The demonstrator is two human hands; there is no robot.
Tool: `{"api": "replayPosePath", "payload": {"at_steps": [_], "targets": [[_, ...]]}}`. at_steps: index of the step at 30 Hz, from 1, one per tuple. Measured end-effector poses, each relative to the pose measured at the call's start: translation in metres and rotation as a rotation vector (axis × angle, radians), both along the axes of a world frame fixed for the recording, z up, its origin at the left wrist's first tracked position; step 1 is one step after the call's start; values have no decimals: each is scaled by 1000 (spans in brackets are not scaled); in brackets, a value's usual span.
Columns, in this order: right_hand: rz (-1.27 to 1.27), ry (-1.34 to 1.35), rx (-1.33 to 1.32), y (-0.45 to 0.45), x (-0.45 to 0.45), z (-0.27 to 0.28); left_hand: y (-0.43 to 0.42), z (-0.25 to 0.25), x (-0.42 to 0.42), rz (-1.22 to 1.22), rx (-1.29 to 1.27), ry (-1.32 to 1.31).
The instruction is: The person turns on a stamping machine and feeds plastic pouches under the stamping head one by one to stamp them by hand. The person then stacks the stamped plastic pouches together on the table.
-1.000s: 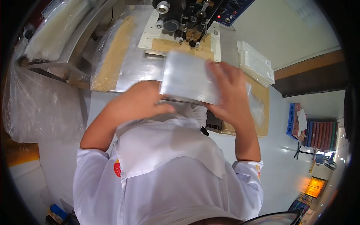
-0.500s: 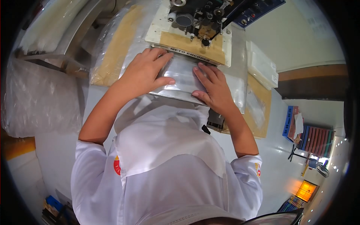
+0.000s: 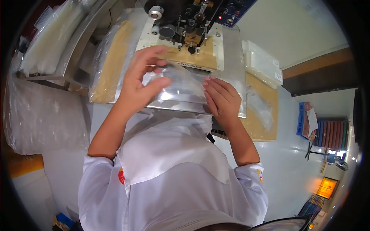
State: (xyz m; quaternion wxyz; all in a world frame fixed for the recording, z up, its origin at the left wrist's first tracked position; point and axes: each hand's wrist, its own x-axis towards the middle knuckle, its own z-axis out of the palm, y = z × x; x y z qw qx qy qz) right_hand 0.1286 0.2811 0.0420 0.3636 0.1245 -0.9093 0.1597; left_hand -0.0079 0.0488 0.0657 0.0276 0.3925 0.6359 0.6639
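Note:
A clear plastic sheet [image 3: 181, 86], partly smeared by motion, lies over the metal plate in front of the encoder machine [image 3: 192, 40]. My left hand [image 3: 143, 79] is raised at the sheet's left side, its fingers spread and its thumb apart, in front of the machine's left corner. On the right, my right hand [image 3: 223, 96] has its fingers pressed together, with the thumb below them, at the sheet's right edge. The tips of that hand appear to pinch the film, though the exact contact is hard to see.
The metal plate's front edge [image 3: 173, 109] faces my apron. Brown paper under plastic [image 3: 111, 61] lies left of the machine. To its right are a stack of clear bags [image 3: 262, 63] and a brown sheet [image 3: 268, 115]. A metal rack [image 3: 75, 57] holding plastic rolls stands far left.
My left hand has lifted off the sheet and opened wider. My right hand's fingers have drawn together at the sheet's right edge. The sheet has shifted, and the camera view has moved slightly.

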Motion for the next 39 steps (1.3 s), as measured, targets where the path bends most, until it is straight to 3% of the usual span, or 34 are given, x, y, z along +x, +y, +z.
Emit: {"api": "replayPosePath", "payload": {"at_steps": [2,5,6,8,11,15,17,19,20,22,24,27,28,31,34,37,39], "targets": [[-29,44,47,-7,6,13,-7,4,10,-38,122,-489],[5,2,70,-25,14,22,-5,3,21,-140,-93,-667],[32,-29,69,-30,16,24,-4,1,22,-121,-80,-565],[55,-66,-191,-34,15,38,-4,1,21,-82,-61,-357],[78,-140,-591,-41,20,60,-10,26,31,-203,-247,188],[258,-522,-856,-34,39,59,1,41,50,-198,-136,34],[253,-428,-997,-41,48,60,2,43,51,-158,-135,-45],[265,-400,-1191,-44,52,50,-13,43,41,-329,-326,-24],[224,-431,-1096,-44,49,47,-13,41,50,-251,-338,12],[142,-493,-904,-45,41,42,-2,43,63,-377,-347,270],[211,-450,-927,-51,39,27,9,35,69,-424,-295,412],[253,-457,-1047,-48,48,38,-3,12,46,-111,-284,-104],[255,-472,-1102,-46,51,43,-9,15,30,-129,-288,62],[190,-499,-1048,-46,49,43,-11,21,33,-167,-387,-64],[161,-414,-976,-45,39,40,-11,36,38,-288,-201,-535],[135,-339,-1198,-61,36,51,-14,32,37,-307,-272,-369],[168,-306,-1120,-58,37,49,-14,27,37,-297,-259,-320]]}}
